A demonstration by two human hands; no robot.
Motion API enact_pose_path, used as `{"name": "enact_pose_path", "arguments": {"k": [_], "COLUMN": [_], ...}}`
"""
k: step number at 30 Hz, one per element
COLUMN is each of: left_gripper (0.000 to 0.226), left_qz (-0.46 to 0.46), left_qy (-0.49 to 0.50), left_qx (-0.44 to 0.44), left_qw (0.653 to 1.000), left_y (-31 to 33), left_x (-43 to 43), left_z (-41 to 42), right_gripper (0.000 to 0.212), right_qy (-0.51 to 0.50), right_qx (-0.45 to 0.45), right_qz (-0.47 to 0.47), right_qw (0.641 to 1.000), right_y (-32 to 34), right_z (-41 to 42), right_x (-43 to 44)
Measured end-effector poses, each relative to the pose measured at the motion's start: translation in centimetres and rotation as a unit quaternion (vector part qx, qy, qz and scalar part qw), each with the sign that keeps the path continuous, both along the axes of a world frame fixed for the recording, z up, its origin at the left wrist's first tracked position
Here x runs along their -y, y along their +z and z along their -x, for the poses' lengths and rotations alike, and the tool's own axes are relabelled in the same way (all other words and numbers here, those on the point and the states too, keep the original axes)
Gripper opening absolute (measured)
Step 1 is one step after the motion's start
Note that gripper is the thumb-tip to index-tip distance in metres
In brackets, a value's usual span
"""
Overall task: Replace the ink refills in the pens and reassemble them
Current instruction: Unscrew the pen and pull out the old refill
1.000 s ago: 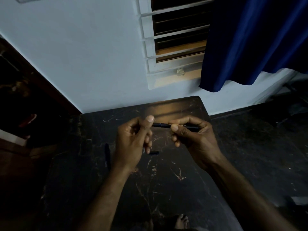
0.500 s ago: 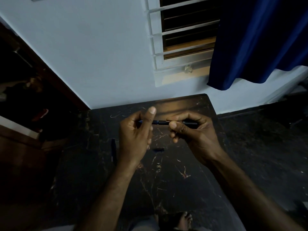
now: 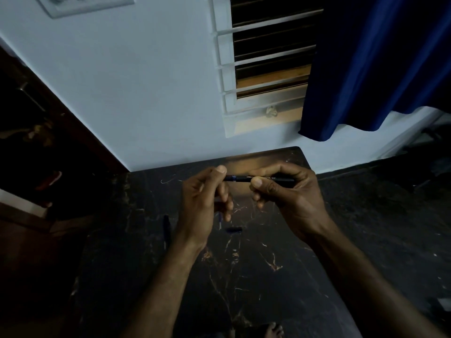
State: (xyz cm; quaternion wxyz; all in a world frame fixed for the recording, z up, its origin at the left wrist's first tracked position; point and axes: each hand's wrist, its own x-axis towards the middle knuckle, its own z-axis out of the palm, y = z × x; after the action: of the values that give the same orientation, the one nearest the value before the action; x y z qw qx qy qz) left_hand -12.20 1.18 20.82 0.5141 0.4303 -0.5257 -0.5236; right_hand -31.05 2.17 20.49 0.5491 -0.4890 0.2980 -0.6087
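A dark pen (image 3: 244,178) with faint lettering is held level above the black marble table (image 3: 244,276). My right hand (image 3: 288,198) grips its barrel between thumb and fingers. My left hand (image 3: 205,198) pinches the pen's left end, thumb on top. Below my left fingers a thin refill (image 3: 220,222) shows, whether held or lying on the table I cannot tell. A small dark pen piece (image 3: 233,230) lies on the table beneath my hands. Another dark pen (image 3: 166,228) lies left of my left wrist.
The table's far edge meets a pale wall (image 3: 146,93). A barred window (image 3: 266,64) and a blue curtain (image 3: 371,69) hang above right. A dark wooden door frame (image 3: 48,93) stands at the left. A bare foot (image 3: 274,330) shows at the bottom edge.
Both hands have stayed on the pen, and the left thumb now sits at its end. The camera has tilted, so the hands appear a little higher in view.
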Motion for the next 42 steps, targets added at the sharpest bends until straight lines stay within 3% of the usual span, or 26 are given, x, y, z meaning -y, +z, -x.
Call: {"name": "enact_pose_path", "arguments": {"k": [2, 6, 12, 14, 18, 24, 28, 34, 42], "left_gripper": [0.042, 0.017, 0.051, 0.048, 0.021, 0.01, 0.008, 0.003, 0.015], "left_qz": [0.004, 0.043, 0.032, 0.017, 0.017, 0.031, 0.065, 0.13, -0.027], "left_qy": [-0.008, 0.012, 0.091, 0.053, -0.075, -0.011, -0.011, 0.001, -0.001], "left_qx": [0.014, 0.017, 0.11, 0.086, -0.061, -0.096, -0.061, 0.018, -0.148], "left_qw": [1.0, 0.999, 0.989, 0.995, 0.995, 0.995, 0.996, 0.991, 0.989], "left_y": [0.3, 1.0, 1.5, 1.7, 1.8, 1.5, 1.5, 0.8, -0.4], "left_x": [0.4, 0.9, 1.0, 1.0, 0.7, -0.1, -0.4, -0.7, 0.0], "left_z": [-0.2, -1.2, -2.3, -2.8, -3.7, -3.9, -3.5, -2.9, -5.1], "right_gripper": [0.01, 0.01, 0.008, 0.008, 0.009, 0.011, 0.012, 0.013, 0.013], "right_qy": [-0.007, -0.021, -0.006, -0.007, -0.018, -0.006, 0.019, 0.03, 0.039], "right_qx": [0.0, -0.009, -0.023, -0.02, 0.001, 0.105, 0.186, 0.122, 0.15], "right_qz": [0.001, -0.006, 0.007, 0.005, -0.011, -0.068, -0.112, -0.1, -0.105], "right_qw": [1.0, 1.0, 1.0, 1.0, 1.0, 0.992, 0.976, 0.987, 0.982], "right_y": [0.2, 0.4, 0.4, 0.4, 0.6, 0.8, 0.7, 0.2, -0.4], "right_z": [-0.2, -0.3, -1.6, -1.9, -2.1, -2.3, -2.9, -4.4, -2.3], "right_x": [0.1, 0.2, 0.2, 0.1, 0.1, -0.3, -0.8, -1.2, -1.1]}}
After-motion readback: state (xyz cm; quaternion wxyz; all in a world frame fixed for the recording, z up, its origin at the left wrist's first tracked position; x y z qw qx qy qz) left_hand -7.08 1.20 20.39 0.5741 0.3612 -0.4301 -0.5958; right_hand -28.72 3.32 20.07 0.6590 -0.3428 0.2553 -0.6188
